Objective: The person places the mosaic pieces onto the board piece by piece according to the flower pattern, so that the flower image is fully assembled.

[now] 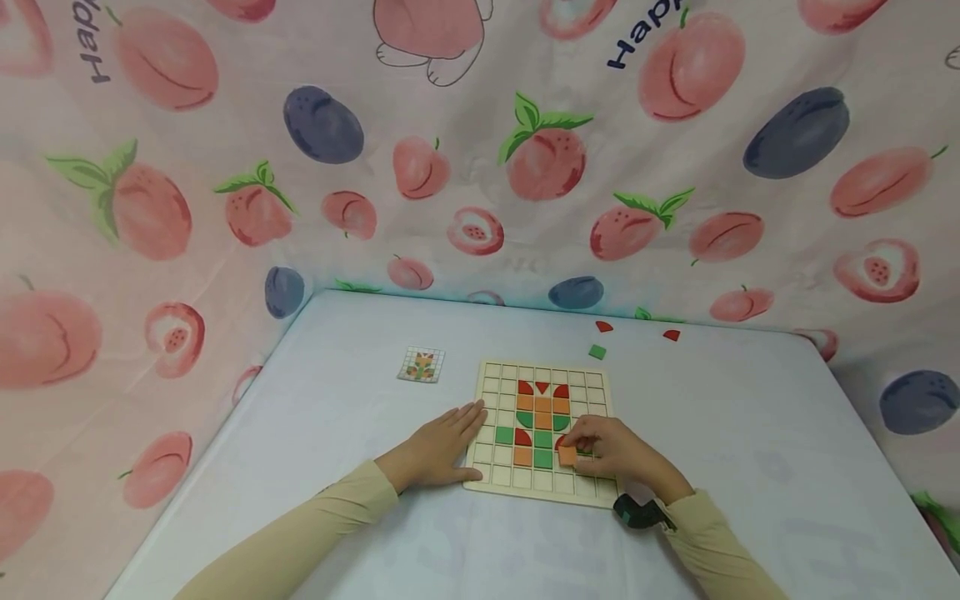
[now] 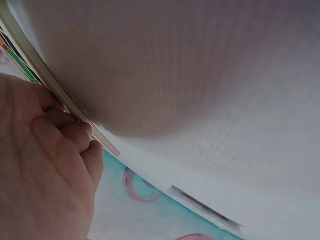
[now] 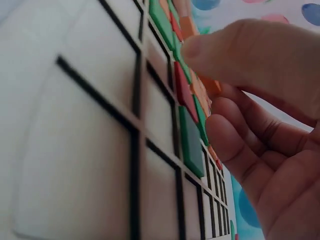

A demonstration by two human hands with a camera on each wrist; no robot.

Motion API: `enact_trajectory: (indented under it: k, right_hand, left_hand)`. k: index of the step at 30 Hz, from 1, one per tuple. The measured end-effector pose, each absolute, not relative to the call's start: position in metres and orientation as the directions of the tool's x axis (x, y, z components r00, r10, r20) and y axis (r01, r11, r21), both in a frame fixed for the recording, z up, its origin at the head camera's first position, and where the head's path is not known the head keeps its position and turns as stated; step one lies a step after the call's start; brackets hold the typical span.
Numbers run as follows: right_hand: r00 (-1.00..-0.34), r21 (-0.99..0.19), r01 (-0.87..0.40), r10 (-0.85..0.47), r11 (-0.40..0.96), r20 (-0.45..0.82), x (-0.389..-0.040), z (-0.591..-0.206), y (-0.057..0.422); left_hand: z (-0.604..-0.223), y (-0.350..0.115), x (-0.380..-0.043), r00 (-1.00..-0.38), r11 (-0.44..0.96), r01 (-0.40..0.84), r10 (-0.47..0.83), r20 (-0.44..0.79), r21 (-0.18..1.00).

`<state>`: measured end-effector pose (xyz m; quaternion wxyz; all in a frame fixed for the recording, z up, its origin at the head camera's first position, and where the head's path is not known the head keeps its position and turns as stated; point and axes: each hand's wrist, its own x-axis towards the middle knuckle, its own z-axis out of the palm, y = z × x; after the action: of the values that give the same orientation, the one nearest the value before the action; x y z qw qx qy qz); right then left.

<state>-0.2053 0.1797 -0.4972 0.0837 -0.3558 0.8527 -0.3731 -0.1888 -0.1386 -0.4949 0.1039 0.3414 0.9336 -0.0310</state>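
Note:
A square wooden grid board (image 1: 592,396) lies on the table, with red, orange and green tiles forming a pattern in its middle columns. My left hand (image 1: 442,450) rests at the board's left edge, fingers stretched forward and thumb spread toward the near corner. In the left wrist view its fingertips touch the board's side (image 2: 65,97). Between thumb and fingers, my right hand (image 1: 615,450) pinches an orange square tile (image 1: 567,456) over the lower right part of the pattern. Beneath that hand, a red quarter-round tile and a green tile (image 3: 192,145) are partly hidden in the head view.
Left of the board's far corner lies a small pattern card (image 1: 421,365). Beyond the board, toward the right, are a loose green square tile (image 1: 597,352) and two red quarter-round tiles, one (image 1: 603,327) left of the other (image 1: 672,335). A fruit-print cloth (image 1: 480,167) hangs behind the table.

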Motion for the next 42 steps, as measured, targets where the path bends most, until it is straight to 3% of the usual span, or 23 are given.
enact_trajectory:
  k: [4, 17, 27, 35, 42]
  right_hand:
    - [-0.707, -0.676, -0.573, -0.697, 0.464, 0.121, -0.206, -0.5, 0.179]
    - [-0.71, -0.668, -0.574, -0.694, 0.473, 0.118, -0.206, -0.502, 0.177]
    - [-0.791, -0.702, -0.453, -0.611, 0.55, 0.031, -0.213, -0.487, 0.186]
    - [-0.839, -0.702, -0.439, -0.535, 0.561, 0.096, -0.241, -0.472, 0.211]
    - [-0.883, -0.686, -0.446, -0.411, 0.575, 0.229, -0.278, -0.466, 0.249]
  left_hand:
    - [-0.495, -0.139, -0.189, -0.746, 0.767, 0.642, 0.629, -0.219, 0.014]
    - [-0.495, -0.138, -0.189, -0.744, 0.762, 0.647, 0.633, -0.213, 0.004]
    - [-0.496, -0.139, -0.189, -0.739, 0.754, 0.657, 0.644, -0.198, 0.001]
    - [-0.495, -0.139, -0.189, -0.743, 0.761, 0.648, 0.636, -0.21, 0.011]
    - [-0.493, -0.138, -0.189, -0.743, 0.763, 0.647, 0.633, -0.217, 0.011]
